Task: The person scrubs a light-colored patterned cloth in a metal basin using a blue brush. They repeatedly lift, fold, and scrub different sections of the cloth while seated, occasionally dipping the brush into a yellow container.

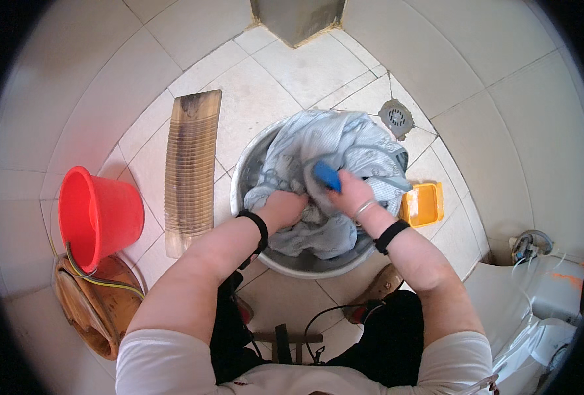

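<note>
Before me a round metal basin [240, 185] holds a bunched, light blue-grey striped cloth [331, 131] with darker edging. Part of the fabric hangs over the basin's far and right rim. My left hand [286, 206] grips a fold of it left of the basin's middle. In my right hand [353, 193] is a blue scrubbing brush [327, 176], held against or just above the cloth and blurred. Its bristle side is hidden from me.
Left of the basin a ribbed wooden washboard [190, 168] lies on the tiled floor, with a red bucket [119, 217] beyond it. An open yellow box [422, 205] sits right of the basin. A floor drain [396, 117] lies behind. Low wooden stool parts [284, 340] show between my legs.
</note>
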`<state>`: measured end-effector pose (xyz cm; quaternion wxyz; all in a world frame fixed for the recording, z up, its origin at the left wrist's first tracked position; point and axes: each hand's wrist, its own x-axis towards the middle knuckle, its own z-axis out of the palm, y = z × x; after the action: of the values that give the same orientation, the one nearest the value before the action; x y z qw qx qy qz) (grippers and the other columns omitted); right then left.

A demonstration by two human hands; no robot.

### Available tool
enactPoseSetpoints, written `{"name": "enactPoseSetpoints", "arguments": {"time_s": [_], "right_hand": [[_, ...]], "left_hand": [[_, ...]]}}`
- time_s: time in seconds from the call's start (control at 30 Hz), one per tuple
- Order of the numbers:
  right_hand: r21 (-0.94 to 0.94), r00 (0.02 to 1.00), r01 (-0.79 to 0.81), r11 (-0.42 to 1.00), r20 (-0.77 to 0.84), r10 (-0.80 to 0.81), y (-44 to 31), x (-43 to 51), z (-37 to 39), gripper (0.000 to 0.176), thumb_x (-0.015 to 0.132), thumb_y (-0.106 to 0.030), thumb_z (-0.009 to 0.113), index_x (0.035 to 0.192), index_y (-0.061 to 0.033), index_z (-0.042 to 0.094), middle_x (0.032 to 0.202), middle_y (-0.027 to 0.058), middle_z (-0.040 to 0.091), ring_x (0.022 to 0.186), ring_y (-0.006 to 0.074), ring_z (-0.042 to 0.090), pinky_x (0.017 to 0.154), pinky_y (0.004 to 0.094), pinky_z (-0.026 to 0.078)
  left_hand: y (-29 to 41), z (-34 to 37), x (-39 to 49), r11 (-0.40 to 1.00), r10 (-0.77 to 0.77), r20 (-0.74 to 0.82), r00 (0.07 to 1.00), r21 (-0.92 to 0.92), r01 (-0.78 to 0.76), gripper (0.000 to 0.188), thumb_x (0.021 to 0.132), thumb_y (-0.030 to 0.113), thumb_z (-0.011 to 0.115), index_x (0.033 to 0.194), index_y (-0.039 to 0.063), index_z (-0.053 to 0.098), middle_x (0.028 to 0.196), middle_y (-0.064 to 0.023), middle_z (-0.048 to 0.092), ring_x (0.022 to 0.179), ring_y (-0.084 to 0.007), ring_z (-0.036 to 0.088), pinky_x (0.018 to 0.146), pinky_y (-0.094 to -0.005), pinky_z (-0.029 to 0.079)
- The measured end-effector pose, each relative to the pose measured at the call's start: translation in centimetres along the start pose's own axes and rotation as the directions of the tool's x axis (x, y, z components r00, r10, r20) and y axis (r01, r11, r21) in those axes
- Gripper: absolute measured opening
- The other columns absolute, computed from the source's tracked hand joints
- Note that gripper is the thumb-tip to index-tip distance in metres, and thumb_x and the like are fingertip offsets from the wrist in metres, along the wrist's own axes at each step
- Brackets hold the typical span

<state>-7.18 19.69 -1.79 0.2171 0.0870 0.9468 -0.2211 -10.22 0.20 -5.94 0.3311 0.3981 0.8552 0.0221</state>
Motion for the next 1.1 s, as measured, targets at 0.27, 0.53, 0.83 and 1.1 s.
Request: {"name": "enactPoseSetpoints", "arguments": {"time_s": [0.27,0.53,0.83,1.1], "right_hand": [[-0.005,0.973,0.212,0.977,-0.088,-0.212,0.7,-9.2,-5.2,0.049,0.081,-0.030,0.066,0.121,-0.0095,0.047,0.109,0.0168,0.059,0.102,0.0336,0.059,0.085,0.0421,0.050],[-0.305,0.877,-0.478,0.823,-0.113,0.467,16.0,-13.1,-12.1,0.068,0.076,-0.028,0.069,0.135,-0.0106,0.042,0.103,0.0185,0.065,0.093,0.0326,0.065,0.081,0.0410,0.051],[0.905,0.922,-0.379,0.194,0.388,-0.009,19.4,-15.2,-11.2,0.029,0.093,-0.024,0.054,0.114,-0.0034,0.057,0.097,0.0121,0.067,0.066,0.0073,0.057,0.052,0.0186,0.044],[0.764,0.982,0.180,0.620,-0.170,-0.075,10.5,-9.2,-7.9,0.047,0.098,-0.034,0.043,0.140,-0.0118,0.040,0.115,0.0106,0.061,0.094,0.0201,0.059,0.081,0.0319,0.048]], "left_hand": [[-1.1,-6.0,-4.0,0.925,-0.010,0.048,0.999,-0.380,0.027,0.039,0.074,0.036,0.071,0.099,0.007,0.065,0.102,-0.0168,0.066,0.099,-0.0326,0.063,0.083,-0.0391,0.050],[3.7,-10.2,2.4,0.965,-0.145,-0.640,0.755,-0.259,-0.034,0.087,0.069,0.036,0.078,0.141,0.011,0.034,0.131,-0.0254,0.042,0.121,-0.0377,0.043,0.101,-0.0422,0.038],[1.6,-6.1,4.2,0.950,-0.111,-0.602,0.791,-0.298,-0.094,0.051,0.070,0.017,0.076,0.116,0.008,0.056,0.098,-0.0180,0.060,0.099,-0.0404,0.055,0.083,-0.0440,0.046],[1.8,-5.2,-3.0,0.939,0.341,-0.651,0.678,0.209,-0.272,0.021,0.066,0.011,0.066,0.086,0.009,0.061,0.084,-0.0127,0.051,0.086,-0.0322,0.051,0.070,-0.0426,0.042]]}}
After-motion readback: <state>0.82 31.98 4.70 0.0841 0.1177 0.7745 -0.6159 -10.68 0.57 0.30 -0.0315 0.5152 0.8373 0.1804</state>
